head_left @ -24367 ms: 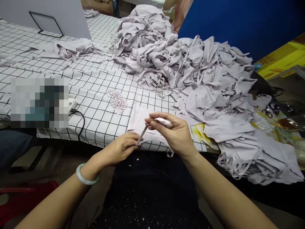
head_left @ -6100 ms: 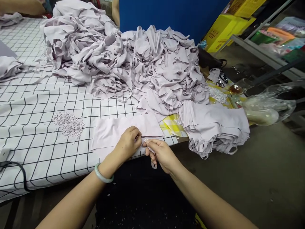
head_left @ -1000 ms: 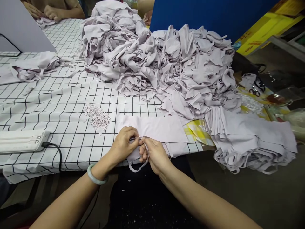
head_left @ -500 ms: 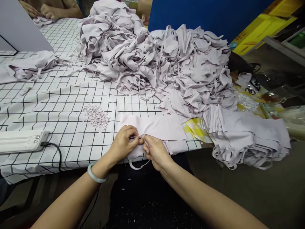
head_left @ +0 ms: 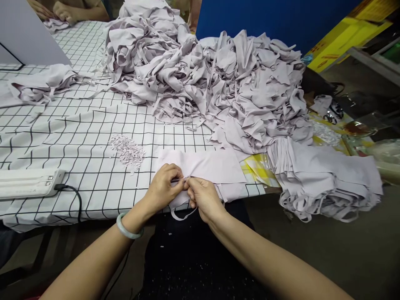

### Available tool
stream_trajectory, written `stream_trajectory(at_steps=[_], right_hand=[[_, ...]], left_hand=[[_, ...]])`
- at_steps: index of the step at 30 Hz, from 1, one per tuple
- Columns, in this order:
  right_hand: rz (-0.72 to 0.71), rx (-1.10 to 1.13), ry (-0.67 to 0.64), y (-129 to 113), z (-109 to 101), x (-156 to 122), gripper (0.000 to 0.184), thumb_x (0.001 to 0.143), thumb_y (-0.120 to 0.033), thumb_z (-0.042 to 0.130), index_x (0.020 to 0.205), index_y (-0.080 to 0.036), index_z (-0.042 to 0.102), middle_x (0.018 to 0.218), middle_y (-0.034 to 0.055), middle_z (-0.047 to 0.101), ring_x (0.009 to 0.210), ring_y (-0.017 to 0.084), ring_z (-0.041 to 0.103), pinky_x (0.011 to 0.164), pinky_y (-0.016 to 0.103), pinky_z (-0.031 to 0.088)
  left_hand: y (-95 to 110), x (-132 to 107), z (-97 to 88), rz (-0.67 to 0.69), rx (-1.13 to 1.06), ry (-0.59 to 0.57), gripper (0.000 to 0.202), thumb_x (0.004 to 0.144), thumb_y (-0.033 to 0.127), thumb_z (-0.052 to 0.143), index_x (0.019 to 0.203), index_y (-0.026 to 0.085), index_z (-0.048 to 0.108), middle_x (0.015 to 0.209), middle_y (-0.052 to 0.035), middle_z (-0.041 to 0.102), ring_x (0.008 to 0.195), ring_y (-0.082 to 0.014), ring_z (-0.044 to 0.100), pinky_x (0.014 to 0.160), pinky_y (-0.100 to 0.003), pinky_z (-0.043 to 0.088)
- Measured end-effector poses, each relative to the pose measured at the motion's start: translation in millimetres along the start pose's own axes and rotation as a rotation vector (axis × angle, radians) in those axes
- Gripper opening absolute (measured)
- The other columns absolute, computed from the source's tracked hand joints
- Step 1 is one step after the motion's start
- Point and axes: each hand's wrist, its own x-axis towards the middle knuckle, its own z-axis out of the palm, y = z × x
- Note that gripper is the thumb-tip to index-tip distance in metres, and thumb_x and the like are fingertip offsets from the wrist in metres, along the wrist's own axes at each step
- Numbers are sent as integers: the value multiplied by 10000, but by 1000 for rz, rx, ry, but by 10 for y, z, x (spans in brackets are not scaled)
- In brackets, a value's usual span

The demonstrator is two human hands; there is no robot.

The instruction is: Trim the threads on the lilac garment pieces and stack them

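A pale lilac cloth piece [head_left: 215, 164] lies flat at the table's front edge, with a thin strap looping down below it. My left hand [head_left: 165, 185], with a bangle on its wrist, pinches a narrow strip of this cloth. Right beside it, my right hand [head_left: 201, 196] is closed on the same strip, fingertips almost touching the left ones. The exact spot between the fingertips is too small to make out. Left of my hands sits a little heap of tiny pale fabric snippets [head_left: 128, 152].
A large mound of lilac cloth pieces [head_left: 175, 71] fills the back. At right, a stack of flat cloth pieces [head_left: 331, 175] overhangs the table edge. A white power strip [head_left: 28, 183] with a black cable lies left. Another person's hands [head_left: 62, 12] hold cloth at the far left.
My right fingers have curled in slightly at the strip. The view has shifted a little; otherwise the cloth and my left hand look almost the same.
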Motion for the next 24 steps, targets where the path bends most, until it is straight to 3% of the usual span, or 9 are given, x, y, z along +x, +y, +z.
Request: stream_trajectory(at_steps=[7,24], right_hand=[[7,-19,-50,-45,15,-32,202,668,-319,605,532,-178,557,406,-83,395,356,43,298,314,170,283],[0,26,19,-58,-1,-11,160,648,-292,590,537,-178,578,381,-87,377,357,46,285,336,171,294]], left_hand=[[-13,0,10,2,8,9,138,837,99,583,731,186,585,835,-39,637,823,-179,567,762,-338,476],[-14,-11,3,-3,-30,13,143,854,114,581,731,187,572,820,-33,624,811,-175,557,768,-340,457]])
